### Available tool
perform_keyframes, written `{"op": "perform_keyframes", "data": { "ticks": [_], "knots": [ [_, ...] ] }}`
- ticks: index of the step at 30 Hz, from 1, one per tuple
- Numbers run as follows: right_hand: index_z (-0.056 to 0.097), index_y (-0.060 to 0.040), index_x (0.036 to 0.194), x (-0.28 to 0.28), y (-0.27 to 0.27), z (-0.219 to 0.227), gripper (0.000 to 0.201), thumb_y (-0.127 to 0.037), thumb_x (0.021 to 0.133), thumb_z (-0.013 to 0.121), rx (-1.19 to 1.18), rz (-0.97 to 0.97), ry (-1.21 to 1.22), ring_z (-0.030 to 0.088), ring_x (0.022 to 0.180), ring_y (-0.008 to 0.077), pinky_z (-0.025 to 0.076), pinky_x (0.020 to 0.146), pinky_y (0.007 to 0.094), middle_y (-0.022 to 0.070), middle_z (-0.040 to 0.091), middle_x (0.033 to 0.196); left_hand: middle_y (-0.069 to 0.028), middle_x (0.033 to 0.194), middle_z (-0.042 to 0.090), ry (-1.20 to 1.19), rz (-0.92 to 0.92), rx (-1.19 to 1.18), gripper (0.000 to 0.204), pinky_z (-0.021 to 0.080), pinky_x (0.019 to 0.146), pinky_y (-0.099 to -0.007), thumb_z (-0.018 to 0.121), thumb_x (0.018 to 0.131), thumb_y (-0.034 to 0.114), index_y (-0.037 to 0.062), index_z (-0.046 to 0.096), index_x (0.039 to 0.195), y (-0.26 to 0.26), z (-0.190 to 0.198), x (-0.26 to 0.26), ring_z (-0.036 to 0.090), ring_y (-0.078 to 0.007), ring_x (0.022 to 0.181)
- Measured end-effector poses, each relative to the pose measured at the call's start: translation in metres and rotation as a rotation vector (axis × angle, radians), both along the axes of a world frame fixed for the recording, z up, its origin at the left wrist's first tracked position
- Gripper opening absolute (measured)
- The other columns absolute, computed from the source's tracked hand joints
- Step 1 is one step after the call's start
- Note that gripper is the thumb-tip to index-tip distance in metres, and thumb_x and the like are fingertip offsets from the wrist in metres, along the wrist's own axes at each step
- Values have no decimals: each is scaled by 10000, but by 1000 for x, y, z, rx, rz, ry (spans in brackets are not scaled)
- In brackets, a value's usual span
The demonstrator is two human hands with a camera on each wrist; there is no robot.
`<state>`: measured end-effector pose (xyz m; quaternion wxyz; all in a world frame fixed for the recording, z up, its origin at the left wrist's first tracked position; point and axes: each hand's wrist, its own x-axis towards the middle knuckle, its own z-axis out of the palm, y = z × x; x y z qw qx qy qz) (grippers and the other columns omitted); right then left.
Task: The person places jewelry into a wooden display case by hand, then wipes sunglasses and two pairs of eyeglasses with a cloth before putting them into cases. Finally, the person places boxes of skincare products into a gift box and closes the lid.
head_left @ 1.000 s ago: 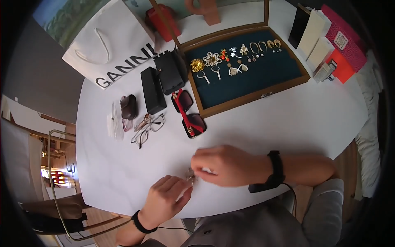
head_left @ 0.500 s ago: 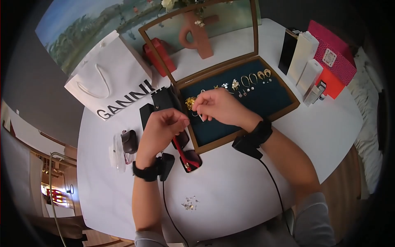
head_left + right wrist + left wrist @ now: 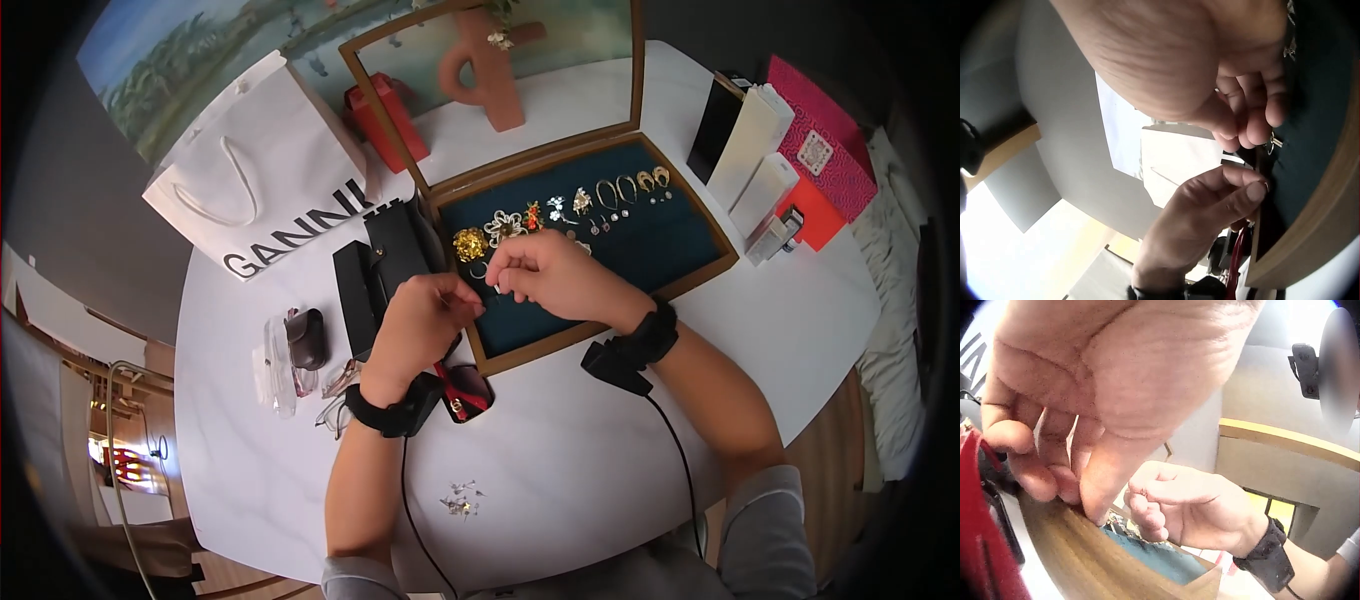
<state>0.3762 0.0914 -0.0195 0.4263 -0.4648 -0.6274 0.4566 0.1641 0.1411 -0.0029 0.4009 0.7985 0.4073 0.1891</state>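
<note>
My left hand (image 3: 415,325) is over the near left corner of the wooden jewellery case (image 3: 535,353), thumb and forefinger pinched together. A tiny shiny earring (image 3: 1267,185) glints at those fingertips in the right wrist view. Beside it, my right hand (image 3: 570,285) is over the dark green lining, fingers curled and thumb against the forefinger. In the left wrist view a tiny earring (image 3: 1143,493) shows at that pinch, mostly hidden. Below the right fingers, a hoop earring with a bar (image 3: 1277,142) lies on the lining. A gold flower earring (image 3: 470,244) is left of the right hand.
A small pile of earrings (image 3: 462,500) lies near the table's front. Red sunglasses (image 3: 466,393), eyeglasses (image 3: 333,412) and a black case (image 3: 352,290) are to the left. A white paper bag (image 3: 270,170) stands behind. The case's glass lid (image 3: 636,70) is raised; boxes (image 3: 750,145) stand right.
Both hands have moved from the earring pile at the table's front up to the case. Over the last half second they shifted slightly, the left one toward the right and the case.
</note>
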Motion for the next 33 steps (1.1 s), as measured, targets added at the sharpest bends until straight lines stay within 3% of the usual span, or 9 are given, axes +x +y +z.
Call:
{"op": "perform_keyframes", "data": {
  "ticks": [3,6,14,19,22,26,29,31,33],
  "knots": [
    [634,-6,951,-5,-2,-3,57,-45,962,594,23,-32,-73,576,699,81,485,643,245,1,619,781,-109,676,667,35,22,54,102,486,594,-319,759,810,70,-4,725,871,-3,1,3,621,-169,592],
    [620,16,923,-8,-3,-6,50,-19,926,584,55,-53,-84,612,685,121,506,650,279,52,638,754,-55,728,686,125,19,90,101,491,626,-268,750,849,56,-18,700,897,-8,8,7,611,-87,663],
    [618,32,879,-13,-9,3,68,10,897,556,8,-95,-90,642,617,151,529,586,301,83,661,726,-121,686,640,168,52,281,170,479,607,-358,776,810,103,11,636,840,-15,9,9,618,-259,615],
    [618,35,869,-15,-12,8,126,21,906,499,-63,-113,-103,645,613,143,536,584,290,81,665,739,-116,680,641,177,55,277,157,478,606,-362,764,815,111,21,638,842,-14,7,8,627,-266,623],
    [623,27,963,-15,-11,2,107,-10,946,524,-124,-67,-101,658,641,122,514,567,252,77,682,789,-115,685,647,195,57,298,144,483,609,-373,753,817,119,34,641,849,-14,6,9,639,-276,636],
    [636,32,932,-22,-14,2,102,-3,924,541,-123,-111,-149,666,646,125,516,572,271,76,684,749,-115,702,662,216,53,353,121,495,622,-396,734,825,131,55,649,867,-14,3,9,664,-304,673],
    [644,39,868,-27,-14,-6,96,-3,898,563,45,-192,-305,668,630,147,518,577,307,87,674,681,-117,716,670,222,57,384,121,503,634,-405,729,828,134,55,645,867,-17,3,10,671,-320,696],
    [668,27,782,-30,-14,-8,146,-63,865,589,90,-289,-409,682,757,381,545,698,453,202,688,766,-116,718,671,213,48,371,122,503,636,-395,727,830,132,51,651,881,-17,4,8,668,-307,686],
    [669,23,789,-33,-16,-9,134,-69,862,604,122,-327,-453,683,764,382,545,700,461,203,691,771,-115,721,671,203,38,357,123,503,637,-385,725,833,129,47,657,895,-15,7,6,666,-294,675]
  ]
}}
